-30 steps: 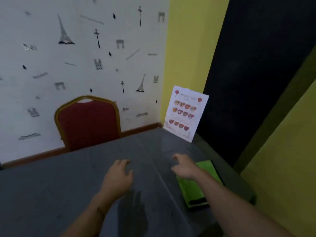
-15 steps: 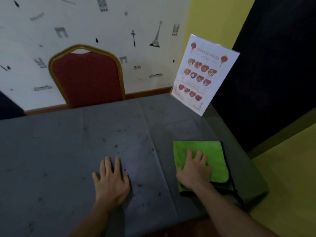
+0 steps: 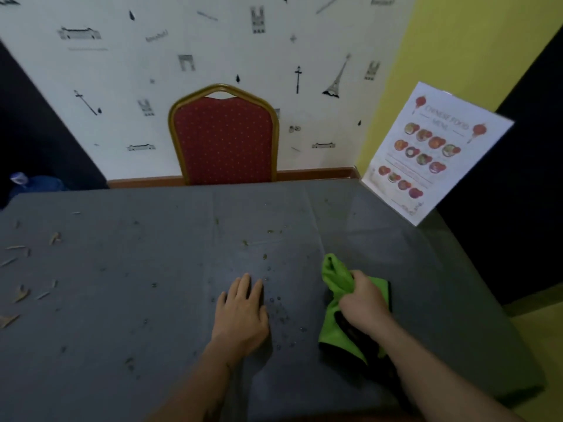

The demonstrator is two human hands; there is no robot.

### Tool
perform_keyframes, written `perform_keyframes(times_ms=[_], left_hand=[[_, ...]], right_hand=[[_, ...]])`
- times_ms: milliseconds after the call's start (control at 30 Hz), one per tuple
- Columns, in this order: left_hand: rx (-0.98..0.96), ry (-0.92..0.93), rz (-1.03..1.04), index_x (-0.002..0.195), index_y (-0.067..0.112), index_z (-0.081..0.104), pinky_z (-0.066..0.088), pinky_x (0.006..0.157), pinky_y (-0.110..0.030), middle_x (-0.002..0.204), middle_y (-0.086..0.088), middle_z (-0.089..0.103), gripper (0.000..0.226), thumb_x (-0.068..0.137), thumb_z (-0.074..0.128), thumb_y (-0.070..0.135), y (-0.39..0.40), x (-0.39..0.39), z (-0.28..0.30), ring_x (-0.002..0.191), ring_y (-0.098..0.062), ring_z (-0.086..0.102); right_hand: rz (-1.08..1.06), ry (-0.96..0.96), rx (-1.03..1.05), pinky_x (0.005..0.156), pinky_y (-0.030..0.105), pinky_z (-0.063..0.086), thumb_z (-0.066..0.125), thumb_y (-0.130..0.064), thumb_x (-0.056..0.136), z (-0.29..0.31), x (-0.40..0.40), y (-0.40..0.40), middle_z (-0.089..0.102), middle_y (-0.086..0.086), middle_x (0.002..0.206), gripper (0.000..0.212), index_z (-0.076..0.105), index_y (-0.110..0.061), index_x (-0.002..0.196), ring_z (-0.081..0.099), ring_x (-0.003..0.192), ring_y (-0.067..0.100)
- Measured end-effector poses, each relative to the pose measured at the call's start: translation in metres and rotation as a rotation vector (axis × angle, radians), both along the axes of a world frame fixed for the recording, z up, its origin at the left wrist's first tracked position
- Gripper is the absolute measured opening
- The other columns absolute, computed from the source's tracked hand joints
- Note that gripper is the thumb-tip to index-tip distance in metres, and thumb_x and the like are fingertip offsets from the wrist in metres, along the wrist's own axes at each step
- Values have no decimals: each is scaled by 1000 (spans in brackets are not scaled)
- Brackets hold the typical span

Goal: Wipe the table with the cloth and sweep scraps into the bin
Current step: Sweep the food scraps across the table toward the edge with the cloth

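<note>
**Head view: cloth gathered, wiping not yet begun**

The right hand (image 3: 364,303) has its grip closed around the bunched green cloth (image 3: 338,278), which is partly lifted, its lower folds resting on the grey worktop (image 3: 122,300) near the right front edge. The left hand (image 3: 242,309) lies flat, palm down and fingers spread, holding nothing, just beside the cloth.

As far as can be judged, the task is at its very start. Small droplets and crumbs (image 3: 281,312) dot the surface between and ahead of the hands, and dry leaf-like scraps (image 3: 21,292) are scattered along the far left side, well apart from the cloth. Nothing looks wiped yet. No bin is in view, so where the scraps must go cannot be told. A menu card (image 3: 432,153) stands at the far right corner, and a red chair (image 3: 224,138) sits behind the worktop.
</note>
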State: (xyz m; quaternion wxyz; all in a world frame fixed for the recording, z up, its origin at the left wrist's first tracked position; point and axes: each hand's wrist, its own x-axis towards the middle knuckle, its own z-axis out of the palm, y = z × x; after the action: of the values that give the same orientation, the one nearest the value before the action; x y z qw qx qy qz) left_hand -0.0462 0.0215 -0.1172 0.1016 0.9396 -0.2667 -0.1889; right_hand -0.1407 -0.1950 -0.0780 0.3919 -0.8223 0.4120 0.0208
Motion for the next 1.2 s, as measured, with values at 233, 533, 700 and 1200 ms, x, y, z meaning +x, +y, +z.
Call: perform_keyframes(times_ms=[233, 533, 700, 1200], left_hand=[[-59, -129, 75, 153, 20, 27, 9, 121, -48, 165, -5, 13, 66, 90, 30, 39, 84, 10, -1, 152, -24, 8], [-60, -207, 329, 152, 17, 32, 12, 121, -50, 162, -7, 22, 65, 92, 26, 42, 217, 35, -17, 150, -27, 17], [7, -249, 267, 147, 14, 43, 23, 117, -53, 157, -9, 35, 65, 90, 23, 39, 265, 44, -37, 145, -28, 30], [-79, -266, 298, 151, 16, 36, 10, 122, -48, 161, -5, 27, 68, 91, 21, 44, 279, 53, -49, 150, -22, 19]], right_hand=[[342, 225, -113, 110, 50, 30, 53, -38, 78, -8, 45, 134, 33, 15, 148, 67, 38, -25, 142, 28, 140, 36], [131, 371, -370, 103, 60, 23, 51, -54, 73, -38, 44, 177, 15, 13, 152, 90, 9, -35, 151, 12, 141, 37], [80, 389, -406, 99, 54, 28, 53, -45, 73, -40, 52, 171, 28, 13, 136, 80, 23, -34, 146, 26, 126, 36], [-149, 273, -573, 98, 53, 32, 63, -26, 78, -62, 23, 160, 40, 21, 133, 65, 45, -25, 140, 37, 119, 41]])
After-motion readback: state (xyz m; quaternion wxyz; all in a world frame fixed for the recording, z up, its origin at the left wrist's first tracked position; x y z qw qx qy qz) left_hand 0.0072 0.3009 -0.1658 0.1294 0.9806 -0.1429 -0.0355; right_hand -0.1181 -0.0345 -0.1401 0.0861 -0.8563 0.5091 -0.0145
